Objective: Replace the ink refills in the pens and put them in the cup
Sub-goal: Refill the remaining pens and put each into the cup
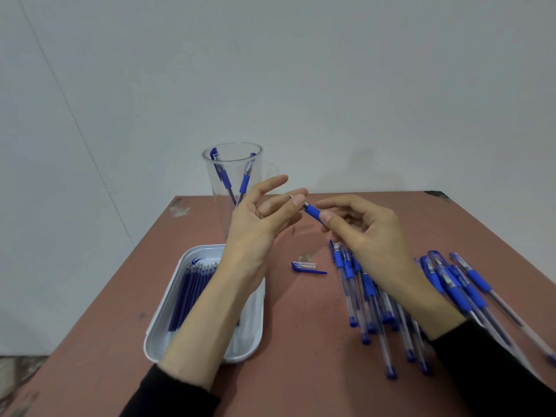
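Note:
My right hand (pixel 368 236) holds a pen by its blue grip (pixel 313 211) above the table, tip pointing left. My left hand (pixel 264 218) pinches the pen's metal tip (pixel 293 197) between thumb and fingertips, other fingers spread. Behind my left hand stands a clear plastic cup (pixel 233 176) with two blue pens in it. A blue pen cap (pixel 307 267) lies on the table below my hands. A pile of several blue pens (pixel 391 296) lies under and beside my right wrist. A white tray (pixel 168 311) holds several dark blue ink refills (pixel 192 290), partly hidden by my left forearm.
The reddish-brown table (pixel 301 341) meets a pale wall at its far edge. Its left edge runs diagonally past the tray. More blue pens (pixel 469 284) spread toward the right edge.

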Action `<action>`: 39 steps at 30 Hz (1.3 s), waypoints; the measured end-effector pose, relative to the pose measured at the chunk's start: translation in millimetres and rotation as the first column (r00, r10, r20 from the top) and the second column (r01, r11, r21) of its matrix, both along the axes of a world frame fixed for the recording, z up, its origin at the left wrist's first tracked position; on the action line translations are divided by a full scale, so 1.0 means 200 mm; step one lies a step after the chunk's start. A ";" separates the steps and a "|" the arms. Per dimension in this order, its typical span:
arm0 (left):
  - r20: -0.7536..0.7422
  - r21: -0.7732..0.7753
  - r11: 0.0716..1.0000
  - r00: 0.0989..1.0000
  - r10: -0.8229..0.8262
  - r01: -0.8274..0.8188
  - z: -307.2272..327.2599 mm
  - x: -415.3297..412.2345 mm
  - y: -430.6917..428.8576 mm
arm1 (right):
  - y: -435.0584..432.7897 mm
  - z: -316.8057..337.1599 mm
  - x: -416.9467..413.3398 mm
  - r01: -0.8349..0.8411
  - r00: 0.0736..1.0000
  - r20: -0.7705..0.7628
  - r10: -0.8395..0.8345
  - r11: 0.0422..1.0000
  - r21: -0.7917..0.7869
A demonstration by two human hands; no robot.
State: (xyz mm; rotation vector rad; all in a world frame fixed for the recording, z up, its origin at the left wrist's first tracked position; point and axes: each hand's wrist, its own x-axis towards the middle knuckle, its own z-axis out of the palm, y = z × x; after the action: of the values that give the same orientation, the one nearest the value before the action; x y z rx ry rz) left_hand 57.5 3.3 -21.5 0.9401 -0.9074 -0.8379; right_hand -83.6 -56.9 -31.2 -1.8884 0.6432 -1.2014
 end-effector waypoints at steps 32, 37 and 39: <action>0.033 0.005 1.000 0.999 0.030 -0.030 0.01 0.02 0.00 | 0.01 0.00 0.00 -0.016 0.998 -0.061 0.014 1.000 -0.017; 0.026 0.030 0.994 0.994 0.102 -0.103 0.00 0.01 0.00 | 0.02 -0.01 0.01 -0.015 0.997 -0.081 0.012 0.999 -0.032; 0.010 0.038 0.993 0.994 0.109 -0.109 0.00 0.01 0.00 | 0.02 -0.02 0.02 -0.016 0.997 -0.080 0.013 0.999 -0.034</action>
State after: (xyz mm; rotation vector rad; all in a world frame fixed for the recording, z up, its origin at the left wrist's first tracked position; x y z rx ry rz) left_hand 60.1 2.8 -22.2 1.0184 -0.8417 -0.7608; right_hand -80.6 -52.6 -34.4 -1.9747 0.6541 -1.1398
